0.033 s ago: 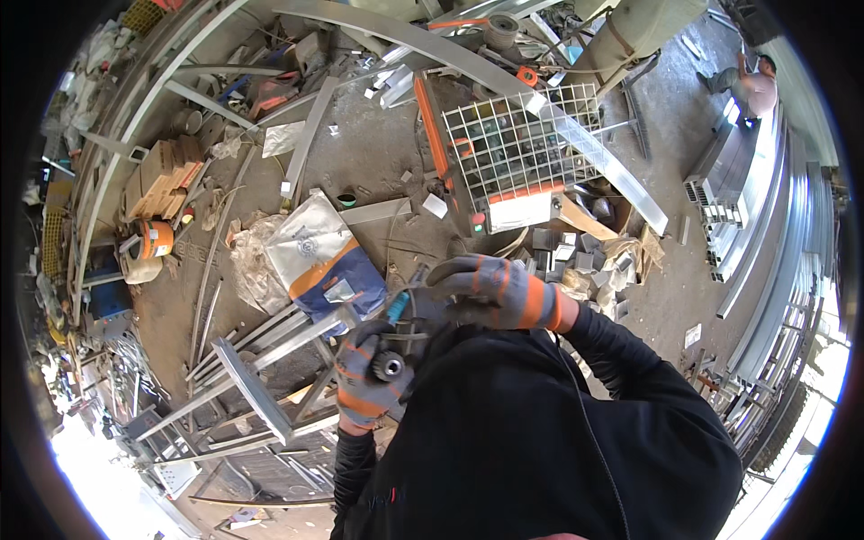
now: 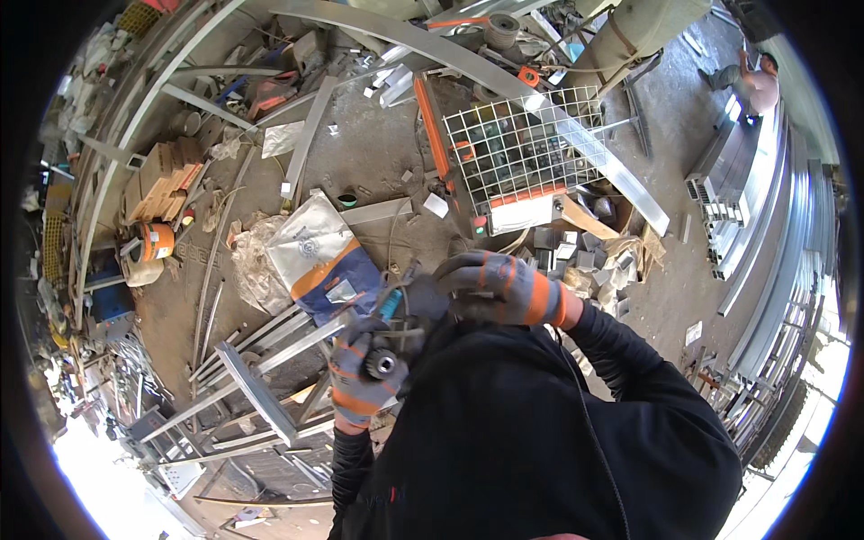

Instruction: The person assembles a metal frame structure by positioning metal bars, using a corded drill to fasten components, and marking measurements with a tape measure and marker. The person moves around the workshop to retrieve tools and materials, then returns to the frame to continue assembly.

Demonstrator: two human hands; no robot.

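Slightly toward the left has moved the left hand [image 2: 354, 384], together with the round metal piece [image 2: 375, 363] that it holds; the right hand [image 2: 520, 290] has shifted only very little to the right. The fingers of the left hand are bent and closed around this piece, which lies at their inner side, its bored end facing up. Above it, beyond the left fingertips, is a teal part [image 2: 391, 306]. The right fingers are bent near a dark, blurred object; whether they pinch it, I cannot tell. On the floor [image 2: 360, 148], a printed bag [image 2: 317, 255] lies ahead, and long metal profiles [image 2: 785, 236] lie along the floor's right edge.
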